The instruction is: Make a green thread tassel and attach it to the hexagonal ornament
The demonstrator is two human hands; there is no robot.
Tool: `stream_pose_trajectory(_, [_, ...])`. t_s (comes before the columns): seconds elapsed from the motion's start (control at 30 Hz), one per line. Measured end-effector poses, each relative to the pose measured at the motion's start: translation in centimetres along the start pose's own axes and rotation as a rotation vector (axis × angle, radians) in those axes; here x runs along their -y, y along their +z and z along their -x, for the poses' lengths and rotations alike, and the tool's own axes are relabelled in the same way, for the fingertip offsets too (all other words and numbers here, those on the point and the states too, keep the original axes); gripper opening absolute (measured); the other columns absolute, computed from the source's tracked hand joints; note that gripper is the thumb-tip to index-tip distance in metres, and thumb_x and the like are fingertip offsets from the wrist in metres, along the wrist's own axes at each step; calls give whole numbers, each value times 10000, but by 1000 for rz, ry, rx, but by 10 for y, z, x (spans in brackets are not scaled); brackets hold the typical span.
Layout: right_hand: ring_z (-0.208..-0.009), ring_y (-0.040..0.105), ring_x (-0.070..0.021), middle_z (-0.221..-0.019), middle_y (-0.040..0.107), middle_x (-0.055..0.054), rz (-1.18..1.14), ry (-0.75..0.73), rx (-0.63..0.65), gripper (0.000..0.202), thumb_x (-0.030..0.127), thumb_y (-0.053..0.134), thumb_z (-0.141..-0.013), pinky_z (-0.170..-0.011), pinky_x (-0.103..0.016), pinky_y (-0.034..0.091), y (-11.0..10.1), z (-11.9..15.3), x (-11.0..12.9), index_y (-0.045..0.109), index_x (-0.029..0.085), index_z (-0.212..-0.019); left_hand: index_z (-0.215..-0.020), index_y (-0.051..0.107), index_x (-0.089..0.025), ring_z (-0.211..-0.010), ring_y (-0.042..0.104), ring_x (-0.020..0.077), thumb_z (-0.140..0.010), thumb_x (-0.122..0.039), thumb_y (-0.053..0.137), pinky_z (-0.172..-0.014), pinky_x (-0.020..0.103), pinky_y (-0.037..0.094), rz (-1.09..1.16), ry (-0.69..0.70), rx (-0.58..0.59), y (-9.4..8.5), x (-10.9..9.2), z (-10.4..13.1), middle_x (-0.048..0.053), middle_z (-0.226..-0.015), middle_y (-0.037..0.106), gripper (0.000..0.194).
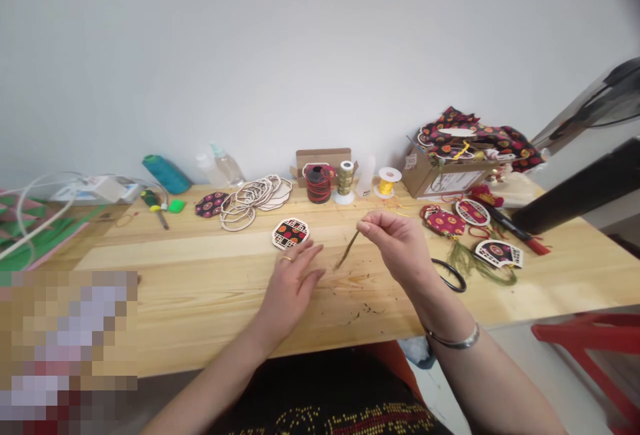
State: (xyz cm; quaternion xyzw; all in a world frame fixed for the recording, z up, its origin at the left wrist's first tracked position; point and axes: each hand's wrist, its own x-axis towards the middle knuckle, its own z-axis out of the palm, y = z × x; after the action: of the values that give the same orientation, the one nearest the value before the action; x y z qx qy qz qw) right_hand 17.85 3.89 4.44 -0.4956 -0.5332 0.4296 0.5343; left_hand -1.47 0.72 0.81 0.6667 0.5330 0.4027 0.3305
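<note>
My right hand is raised over the table, thumb and forefinger pinching the top of a thin olive-green tassel that hangs slanting down to the left. Fingers stretched out, my left hand lies low over the wood, its fingertips at the near edge of an eight-sided ornament with a pale wooden frame and dark flowered cloth. Whether they touch it I cannot tell. A black loop shows beside my right wrist, partly hidden by it.
Wooden frames and a dark cloth piece lie behind. Spools of red-black cord, olive thread and yellow thread stand near the wall. Right are finished ornaments, a cloth-filled box and a black post.
</note>
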Motion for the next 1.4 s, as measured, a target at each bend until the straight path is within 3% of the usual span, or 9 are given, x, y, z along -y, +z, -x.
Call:
stream_pose_trajectory(0.07, [-532,432,-115,-570,559,15,47,-33,2,160,313,655,-714,-532,-275,340,1,-4,-1,619,187,-620,-975,732,-230,-1009,547,231,-766,-297,659,-887,381,423,84,-77,-92,-5,-7,2,82,-1031,645,231])
stream_pose_trajectory(0.13, [-585,485,-134,-607,597,4,110,-118,6,140,272,662,-726,-590,-295,383,4,-5,-2,627,195,-614,-839,752,-189,-662,536,143,-763,-347,672,-588,256,434,368,-364,122,-7,-15,3,52,-745,637,193])
stream_pose_trajectory(0.17, [-626,511,-146,-626,613,0,148,-178,12,129,244,668,-732,-633,-308,402,5,-3,-2,634,200,-616,-800,750,-164,-527,447,94,-752,-368,683,-461,207,346,549,-522,236,-7,-19,4,42,-673,608,219])
stream_pose_trajectory(0.27, [-720,534,-168,-657,638,-8,263,-360,51,127,165,676,-756,-732,-336,424,10,9,-3,657,218,-642,-802,735,-106,-430,258,10,-752,-341,694,-373,143,146,963,-832,446,-3,-26,5,76,-712,627,244])
stream_pose_trajectory(0.37, [-783,503,-185,-719,627,-28,411,-500,94,153,112,641,-789,-723,-339,430,13,31,-6,688,230,-702,-810,710,-101,-420,220,-13,-787,-310,667,-363,115,101,1161,-959,507,3,-25,6,108,-789,653,215])
stream_pose_trajectory(0.57, [-833,440,-197,-755,591,-42,604,-575,174,145,119,581,-848,-728,-347,411,15,67,-20,677,195,-772,-710,637,-93,-416,264,-18,-716,-165,728,-365,91,138,1225,-980,403,10,-13,8,-44,-581,456,116])
stream_pose_trajectory(1.0, [-818,438,-172,-764,587,-29,474,-432,384,158,84,542,-855,-740,-330,390,17,93,-21,605,161,-733,-772,654,-63,-436,329,-14,-748,-129,682,-377,101,200,1063,-924,263,10,-8,2,3,-674,534,76])
stream_pose_trajectory(1.2, [-844,451,-169,-762,577,-34,421,-333,448,134,149,578,-858,-761,-305,405,17,95,-24,641,149,-740,-820,673,-27,-500,407,16,-786,-120,639,-414,108,280,1077,-910,288,7,-8,0,12,-654,516,105])
stream_pose_trajectory(1.4, [-853,472,-161,-733,599,-19,362,-245,559,125,157,621,-838,-780,-297,410,17,96,-21,667,148,-722,-806,674,-42,-455,356,-3,-786,-104,631,-382,103,222,1026,-975,285,4,-5,-4,-1,-646,510,78])
